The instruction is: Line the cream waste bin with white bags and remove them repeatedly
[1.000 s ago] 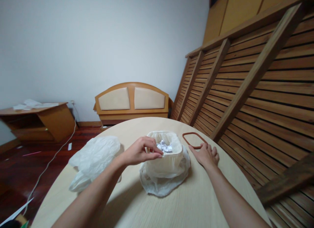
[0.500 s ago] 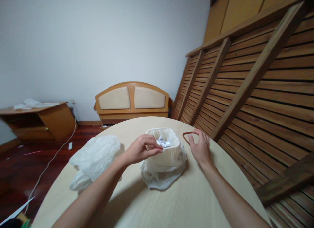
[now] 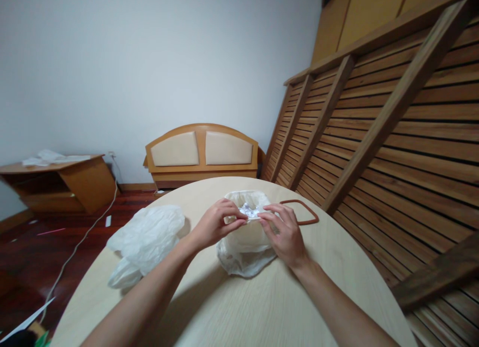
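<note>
A small bin point(image 3: 249, 233) stands on the round table, lined with a thin white plastic bag point(image 3: 243, 263) whose edge is folded down over the outside. Crumpled white and bluish paper point(image 3: 247, 210) shows inside it. My left hand point(image 3: 220, 220) pinches the bag at the near left of the rim. At the near right of the rim, my right hand point(image 3: 286, 232) pinches the bag too, thumb and fingers close together. A brown rounded frame, like the bin's ring point(image 3: 309, 221), lies flat on the table just beyond my right hand.
Another crumpled white plastic bag point(image 3: 149, 242) lies on the left of the pale round table point(image 3: 299, 307). A slatted wooden panel point(image 3: 366, 137) leans along the right side. Behind the table are a headboard point(image 3: 202, 147) and a low wooden cabinet point(image 3: 75, 182).
My right hand has let go of the brown ring, leaving it on the table, and has moved left to the bin's rim. My left hand stays at the rim.
</note>
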Available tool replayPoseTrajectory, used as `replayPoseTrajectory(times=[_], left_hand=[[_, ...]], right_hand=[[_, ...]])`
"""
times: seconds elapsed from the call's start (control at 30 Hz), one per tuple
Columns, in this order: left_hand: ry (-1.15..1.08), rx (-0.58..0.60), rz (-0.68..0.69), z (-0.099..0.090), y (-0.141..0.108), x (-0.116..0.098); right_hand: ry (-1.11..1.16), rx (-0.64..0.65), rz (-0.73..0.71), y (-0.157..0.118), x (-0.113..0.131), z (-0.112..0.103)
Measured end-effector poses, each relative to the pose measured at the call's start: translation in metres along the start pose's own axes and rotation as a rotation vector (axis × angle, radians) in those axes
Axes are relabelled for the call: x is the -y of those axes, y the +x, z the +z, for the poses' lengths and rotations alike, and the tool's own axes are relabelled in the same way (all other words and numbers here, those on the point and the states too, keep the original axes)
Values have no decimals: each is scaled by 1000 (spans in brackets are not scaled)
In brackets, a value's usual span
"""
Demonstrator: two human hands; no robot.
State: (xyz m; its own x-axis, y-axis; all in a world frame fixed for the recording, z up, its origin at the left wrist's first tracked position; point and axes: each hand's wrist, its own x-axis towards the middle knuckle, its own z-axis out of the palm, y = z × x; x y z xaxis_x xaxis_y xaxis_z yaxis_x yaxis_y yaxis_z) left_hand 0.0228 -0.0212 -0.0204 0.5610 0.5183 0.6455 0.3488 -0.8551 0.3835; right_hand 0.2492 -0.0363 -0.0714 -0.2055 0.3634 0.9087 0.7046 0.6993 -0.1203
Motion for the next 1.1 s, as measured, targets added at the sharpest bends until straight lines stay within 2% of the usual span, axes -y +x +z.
replayPoseTrajectory(times=[0.37, 0.53, 0.6, 0.73, 0.87, 0.97, 1.1], left_hand=[[61, 13, -46, 1, -5, 2], [143, -41, -108, 5, -7, 8], [146, -59, -117, 6, -8, 11], [146, -95, -113, 8, -10, 17], [154, -121, -103, 11, -11, 20], [170, -125, -111, 13, -11, 20], [166, -124, -127, 14, -10, 19]], right_hand=[[-52, -17, 13, -2, -6, 5], [-47, -18, -104, -1, 1, 0], [6, 87, -187, -1, 7, -2], [97, 492, -320, -4, 23, 0], [50, 779, -302, -11, 34, 6], [22, 862, -264, -16, 37, 9], [-1, 843, -229, -17, 36, 10]])
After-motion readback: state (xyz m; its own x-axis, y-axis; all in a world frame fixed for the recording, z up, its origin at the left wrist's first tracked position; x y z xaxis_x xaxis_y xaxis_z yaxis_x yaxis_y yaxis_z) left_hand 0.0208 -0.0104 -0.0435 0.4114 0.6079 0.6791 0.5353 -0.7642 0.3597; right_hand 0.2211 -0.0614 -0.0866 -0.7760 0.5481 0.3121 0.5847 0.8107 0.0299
